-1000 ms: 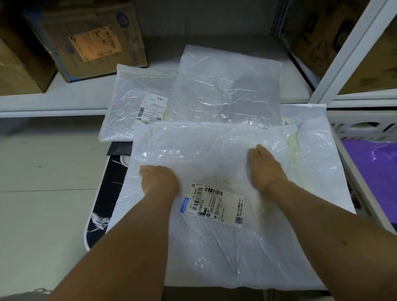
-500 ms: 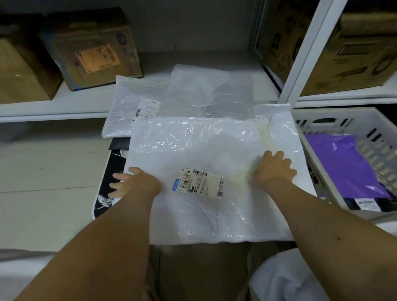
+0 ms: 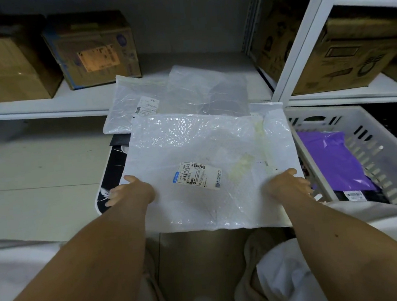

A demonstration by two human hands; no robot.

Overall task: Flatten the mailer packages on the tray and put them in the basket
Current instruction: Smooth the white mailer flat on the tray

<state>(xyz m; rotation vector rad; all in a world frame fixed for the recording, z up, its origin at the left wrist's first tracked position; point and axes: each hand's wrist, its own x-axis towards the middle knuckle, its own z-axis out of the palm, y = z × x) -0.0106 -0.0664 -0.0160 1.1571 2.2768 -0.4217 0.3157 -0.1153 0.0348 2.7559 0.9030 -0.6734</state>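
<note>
- The white bubble mailer (image 3: 208,163) lay flat on top of the dark tray (image 3: 110,171), label (image 3: 197,176) facing up. Its near edge overhung the tray toward the person.
- Long axis of the mailer ran left to right, across the body, with one hand at each short end.
- Left hand (image 3: 130,190) sat at the mailer's left edge. Its fingers (image 3: 112,194) were loosely spread and reached past the edge over the tray. Whether they pinched the edge or only rested there could not be told.
- Right hand (image 3: 288,183) sat at the mailer's right edge, fingers curling down over it. The tips were hidden behind the edge, so the grip underneath could not be confirmed.
- The white basket (image 3: 378,122) stood just beside the tray on the right, with a purple mailer (image 3: 331,159) already inside.
- Key relation: the basket lay to the right of the mailer, in line with its long axis, and the right hand was the nearer hand, just beside the basket wall.
- Judgement: the mailer looked flat enough. The next move would be a lift and a sideways carry to the right, right end leading over the basket wall.
- Two more clear mailers (image 3: 176,97) lay behind, partly on the lower shelf (image 3: 35,108), not yet handled.
</note>
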